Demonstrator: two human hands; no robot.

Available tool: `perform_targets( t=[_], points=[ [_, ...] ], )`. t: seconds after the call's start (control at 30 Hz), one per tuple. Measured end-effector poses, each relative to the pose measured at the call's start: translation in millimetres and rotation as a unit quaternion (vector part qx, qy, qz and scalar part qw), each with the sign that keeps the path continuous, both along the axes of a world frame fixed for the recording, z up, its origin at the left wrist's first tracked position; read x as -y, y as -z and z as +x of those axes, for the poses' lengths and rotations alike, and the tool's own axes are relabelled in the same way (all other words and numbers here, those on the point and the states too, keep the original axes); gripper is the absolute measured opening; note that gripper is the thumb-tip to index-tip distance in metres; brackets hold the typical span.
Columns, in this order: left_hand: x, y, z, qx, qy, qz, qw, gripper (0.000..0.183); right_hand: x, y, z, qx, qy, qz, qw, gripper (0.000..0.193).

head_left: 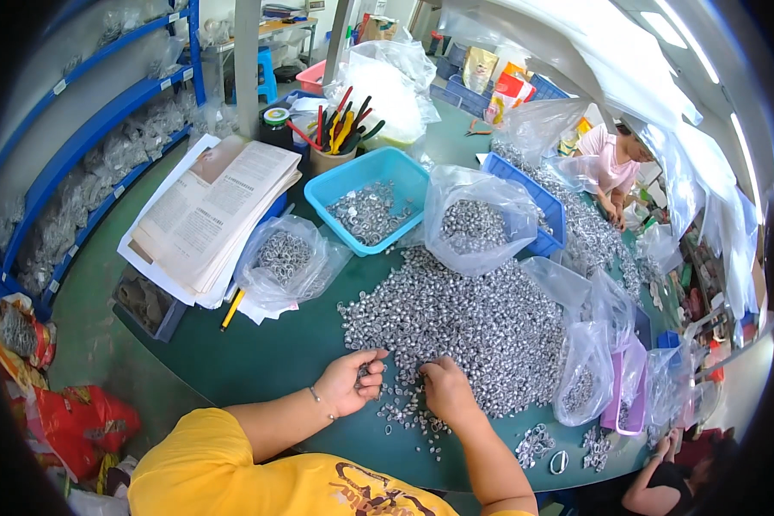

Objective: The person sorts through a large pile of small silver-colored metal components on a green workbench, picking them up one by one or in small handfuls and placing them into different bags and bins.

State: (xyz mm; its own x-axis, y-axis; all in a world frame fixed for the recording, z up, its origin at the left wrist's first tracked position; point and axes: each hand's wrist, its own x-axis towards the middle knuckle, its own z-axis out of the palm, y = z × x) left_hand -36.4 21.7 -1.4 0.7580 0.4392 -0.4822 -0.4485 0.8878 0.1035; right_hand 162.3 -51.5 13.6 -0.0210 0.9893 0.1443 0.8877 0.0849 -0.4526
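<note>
A broad heap of small shiny silver metal pieces (473, 331), ring-like in places, covers the middle of the green table (258, 353). My left hand (342, 389) is at the heap's near left edge, palm turned up and fingers curled around several of these metal pieces. Just to its right, my right hand (449, 396) reaches down to the near edge of the heap with its fingertips pinched together. What lies between those fingertips is hidden. Loose metal pieces (411, 413) are scattered on the table between and below my hands.
Behind the heap stand a light-blue bin (318, 193) and a clear bag (443, 245), both holding metal pieces. Newspapers (219, 202) and another bag (288, 258) lie left. A purple basket (634, 378) is right. Across the table a person (615, 163) works; another (662, 490) sits lower right.
</note>
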Motion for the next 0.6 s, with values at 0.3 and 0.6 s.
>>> perform_targets(
  t=[0.3, 0.6],
  points=[
    [4, 17, -2, 0.018, 0.023, 0.054, 0.998, 0.017, 0, -7, -16, -0.413, 0.089, 0.011, 0.906, 0.014],
    [2, 4, -5, -0.076, 0.051, 0.064, 0.994, 0.022, -17, -7, -39, -0.176, 0.007, 0.12, 0.977, 0.023]
  ],
)
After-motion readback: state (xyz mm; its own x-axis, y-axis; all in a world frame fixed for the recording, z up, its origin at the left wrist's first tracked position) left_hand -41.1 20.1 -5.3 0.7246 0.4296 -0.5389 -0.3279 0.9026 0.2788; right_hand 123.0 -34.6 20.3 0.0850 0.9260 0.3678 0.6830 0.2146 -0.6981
